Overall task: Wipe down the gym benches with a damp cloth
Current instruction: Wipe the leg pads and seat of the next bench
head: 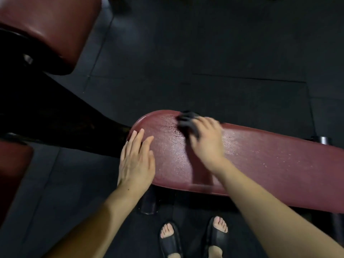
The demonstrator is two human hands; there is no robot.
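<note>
A long dark-red padded bench [260, 161] runs from the middle to the right edge, and its surface glistens wet. My right hand [208, 140] grips a bunched dark cloth [188, 121] and presses it on the pad near the far edge; hand and cloth are blurred. My left hand [135, 159] lies flat with straight fingers on the bench's rounded left end, holding nothing.
Another dark-red pad [48, 28] looms at the top left, and a third pad's edge [13, 174] shows at the left. A black frame [55, 116] runs between them. Below the bench are its black foot [149, 203] and my feet in black slides [171, 239]. Dark rubber floor tiles [204, 53] lie all around.
</note>
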